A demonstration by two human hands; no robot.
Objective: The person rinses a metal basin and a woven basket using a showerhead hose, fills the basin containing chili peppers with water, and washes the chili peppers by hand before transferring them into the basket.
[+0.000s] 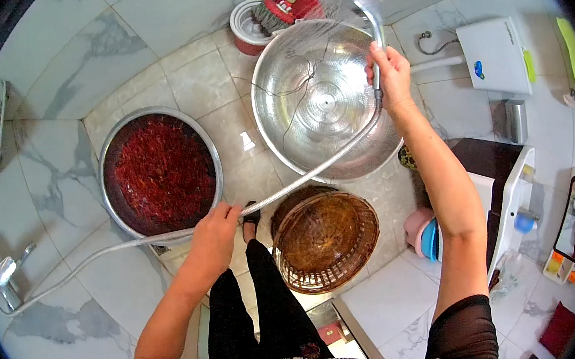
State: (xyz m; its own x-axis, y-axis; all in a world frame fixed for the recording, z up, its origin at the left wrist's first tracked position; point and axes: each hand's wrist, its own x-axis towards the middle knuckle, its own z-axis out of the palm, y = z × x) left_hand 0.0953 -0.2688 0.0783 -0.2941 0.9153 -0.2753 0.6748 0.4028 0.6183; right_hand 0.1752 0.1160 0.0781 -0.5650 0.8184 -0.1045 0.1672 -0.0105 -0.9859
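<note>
My right hand (391, 74) is wrapped round the handle of a silver shower head (366, 3), held up at the right edge of a large metal basin (328, 136). Thin water streaks spray leftward from the head over the basin. A silver hose (321, 167) runs from the handle down to my left hand (218, 237), whose fingers are closed on it, and on to the wall tap (5, 279). Left of the big basin, dark red contents (160, 168) lie in a second metal basin (212, 149), just beyond my left hand.
A brown woven basket (325, 238) stands on the floor before my feet. Behind the big basin is a red and white bucket (248, 26) with brushes. Pink and blue basins (420, 231) stand at the right, near a white cabinet (515, 211). Tiled walls enclose the floor.
</note>
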